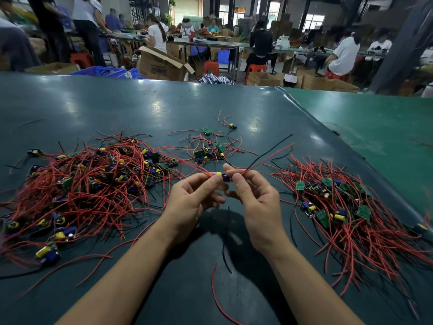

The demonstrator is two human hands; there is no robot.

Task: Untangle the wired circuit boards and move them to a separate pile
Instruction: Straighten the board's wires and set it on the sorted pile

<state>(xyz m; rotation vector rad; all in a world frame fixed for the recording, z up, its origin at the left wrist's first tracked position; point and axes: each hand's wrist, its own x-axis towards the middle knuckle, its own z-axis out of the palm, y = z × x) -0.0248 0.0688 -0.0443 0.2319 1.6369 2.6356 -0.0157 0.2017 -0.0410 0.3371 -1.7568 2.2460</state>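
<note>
Between the tangled left heap (93, 184) and the sorted right pile (346, 207), both hands, left (194, 202) and right (255, 202), pinch one small wired circuit board (223, 177), light, limp-leaded, probably best gripped by its body.

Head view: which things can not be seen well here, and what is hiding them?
- Held circuit board: mostly covered by the fingertips of the left hand and right hand; only yellow and purple parts show.
- Left pile: cut off by the left edge; tangled wires cover the lower boards.
- Right pile: runs past the right edge.
- Board markings: too small to read.
- Background workers: blurred.
</note>
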